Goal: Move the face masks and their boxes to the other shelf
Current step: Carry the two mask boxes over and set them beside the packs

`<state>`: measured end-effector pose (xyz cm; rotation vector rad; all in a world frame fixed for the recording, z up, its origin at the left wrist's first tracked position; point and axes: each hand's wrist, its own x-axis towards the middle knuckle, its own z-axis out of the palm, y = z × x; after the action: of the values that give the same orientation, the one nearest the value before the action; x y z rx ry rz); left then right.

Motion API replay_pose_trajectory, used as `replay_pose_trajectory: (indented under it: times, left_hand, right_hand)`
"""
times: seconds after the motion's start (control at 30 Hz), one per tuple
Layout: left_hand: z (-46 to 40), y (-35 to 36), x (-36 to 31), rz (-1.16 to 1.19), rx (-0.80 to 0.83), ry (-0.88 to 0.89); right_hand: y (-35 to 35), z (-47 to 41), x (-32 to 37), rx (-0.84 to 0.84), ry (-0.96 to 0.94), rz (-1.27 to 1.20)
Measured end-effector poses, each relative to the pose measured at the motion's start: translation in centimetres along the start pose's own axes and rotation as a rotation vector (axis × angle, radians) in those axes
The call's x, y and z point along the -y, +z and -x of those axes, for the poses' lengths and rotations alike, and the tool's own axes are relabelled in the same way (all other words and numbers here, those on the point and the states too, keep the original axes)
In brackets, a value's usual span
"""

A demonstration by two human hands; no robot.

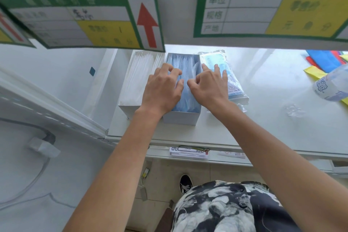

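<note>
Both hands on the middle mask box, shelf, about to lift.
White-mask box (135, 79) sits leftmost; left hand (162, 88) and right hand (208, 88), fingers curled, dig into the blue-mask box (180, 117) packed full upright; bagged masks (233, 81) lie just right. Next likely needs a firm two-sided grip to carry it off.
</note>
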<state>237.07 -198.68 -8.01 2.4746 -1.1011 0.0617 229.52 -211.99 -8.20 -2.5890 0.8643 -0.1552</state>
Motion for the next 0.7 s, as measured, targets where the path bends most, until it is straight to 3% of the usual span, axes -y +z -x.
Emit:
replay_pose_trajectory:
  times: [0.13, 0.33, 0.7]
  left_hand:
    - [0.0, -0.1, 0.0, -0.036, 0.023, 0.018]
    - [0.0, -0.4, 0.1, -0.003, 0.031, 0.022]
    - [0.2, -0.3, -0.1, -0.021, -0.001, 0.011]
  right_hand:
    - [1.2, 0.7, -0.1, 0.015, -0.054, 0.08]
    - [1.1, 1.4, -0.1, -0.044, -0.032, -0.218]
    - [1.5, 1.7, -1.0, -0.105, -0.077, -0.299]
